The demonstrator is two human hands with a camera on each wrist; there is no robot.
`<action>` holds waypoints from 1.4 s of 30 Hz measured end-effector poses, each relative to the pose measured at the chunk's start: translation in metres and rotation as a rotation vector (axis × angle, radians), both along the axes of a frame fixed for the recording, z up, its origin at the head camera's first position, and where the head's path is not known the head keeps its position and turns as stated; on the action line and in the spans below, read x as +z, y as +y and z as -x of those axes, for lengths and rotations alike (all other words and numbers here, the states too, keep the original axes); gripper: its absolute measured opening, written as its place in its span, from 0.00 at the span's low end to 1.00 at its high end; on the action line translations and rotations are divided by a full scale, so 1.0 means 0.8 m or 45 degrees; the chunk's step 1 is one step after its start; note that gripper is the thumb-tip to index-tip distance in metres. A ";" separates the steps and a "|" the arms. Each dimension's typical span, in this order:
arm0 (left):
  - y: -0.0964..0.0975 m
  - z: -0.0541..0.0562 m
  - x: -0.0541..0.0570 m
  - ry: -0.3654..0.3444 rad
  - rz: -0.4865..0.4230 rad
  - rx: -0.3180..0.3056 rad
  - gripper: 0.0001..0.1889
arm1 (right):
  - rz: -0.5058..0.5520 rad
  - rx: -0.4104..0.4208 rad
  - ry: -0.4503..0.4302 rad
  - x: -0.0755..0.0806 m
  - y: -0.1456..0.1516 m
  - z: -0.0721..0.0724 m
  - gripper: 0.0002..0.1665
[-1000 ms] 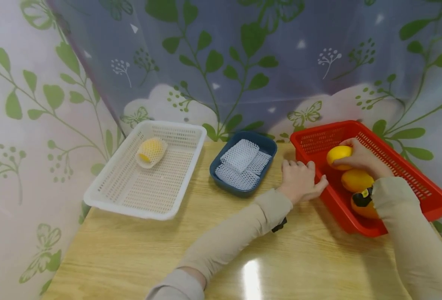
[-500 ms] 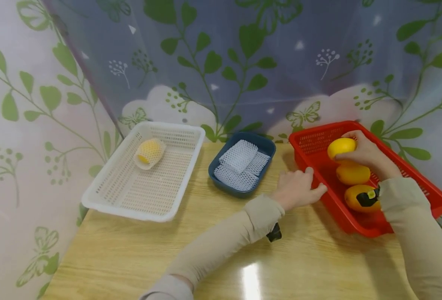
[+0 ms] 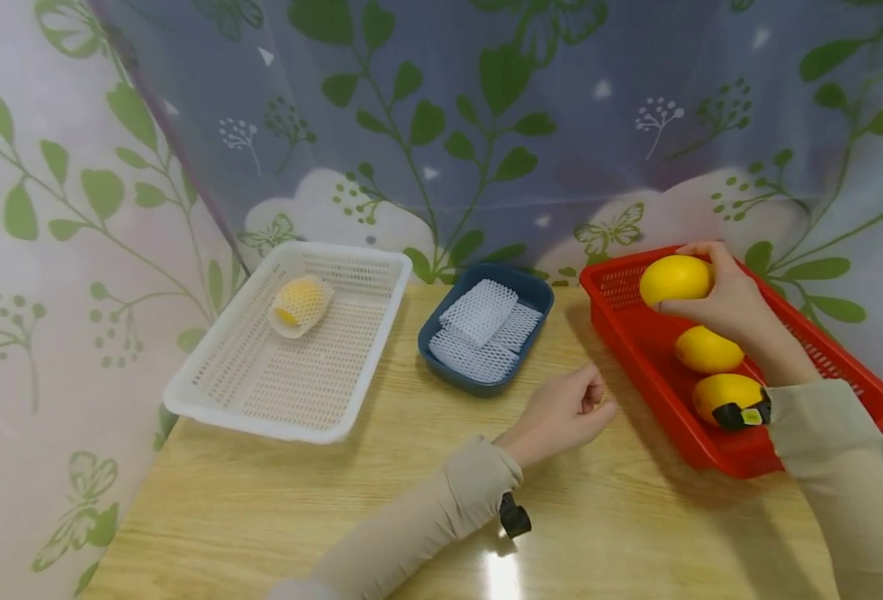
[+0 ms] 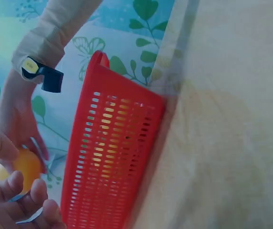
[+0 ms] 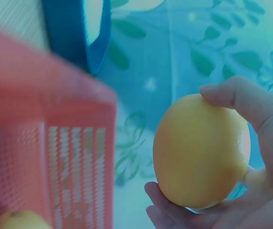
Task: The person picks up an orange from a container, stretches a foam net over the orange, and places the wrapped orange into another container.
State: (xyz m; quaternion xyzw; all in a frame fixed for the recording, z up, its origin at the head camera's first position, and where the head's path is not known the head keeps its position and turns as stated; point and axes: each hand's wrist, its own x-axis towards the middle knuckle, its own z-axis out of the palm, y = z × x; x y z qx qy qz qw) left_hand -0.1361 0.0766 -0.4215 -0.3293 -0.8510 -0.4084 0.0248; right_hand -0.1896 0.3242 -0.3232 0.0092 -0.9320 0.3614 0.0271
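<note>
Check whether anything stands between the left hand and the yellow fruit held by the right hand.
Nothing visible blocks a direct line: the left wrist view shows the yellow fruit beyond the fingers of the left hand. Lower down, the red basket's wall lies between them, but the fruit appears held above it.
</note>
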 end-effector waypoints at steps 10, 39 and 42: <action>-0.038 -0.026 -0.045 -0.270 -0.341 -0.057 0.08 | 0.074 0.116 0.147 0.019 -0.054 -0.040 0.48; -0.079 -0.054 -0.108 -0.748 -0.817 -0.074 0.12 | 0.429 0.595 0.235 -0.027 -0.153 -0.109 0.48; -0.079 -0.049 -0.116 -0.772 -0.829 -0.081 0.22 | 0.476 0.629 0.230 -0.040 -0.158 -0.110 0.47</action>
